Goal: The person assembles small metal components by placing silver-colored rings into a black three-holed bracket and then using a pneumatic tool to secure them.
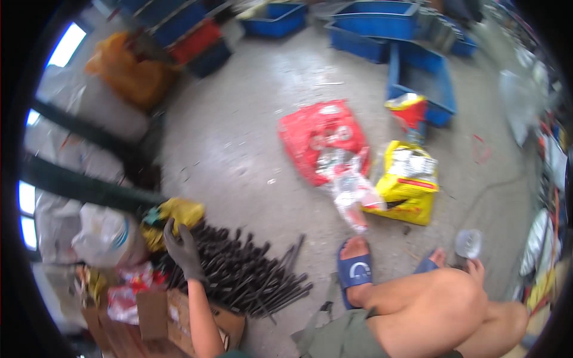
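Note:
My left hand (184,253), in a dark grey glove, reaches out over a pile of black rods (250,274) with thicker ends. Its fingers are apart and nothing shows in them. Just beyond the fingertips lies a crumpled yellow bag (182,212); whether they touch it I cannot tell. Beside my right knee, my bare right hand (476,270) is partly hidden by the leg. Its fingers close at the lower edge of a clear round plastic cup (469,243). The picture is blurred.
An open cardboard box (179,316) stands by my left forearm. White sacks (107,232) and green posts (89,182) line the left. Ahead on the concrete floor lie a red bag (322,137) and a yellow bag (412,191). Blue crates (424,77) stand beyond.

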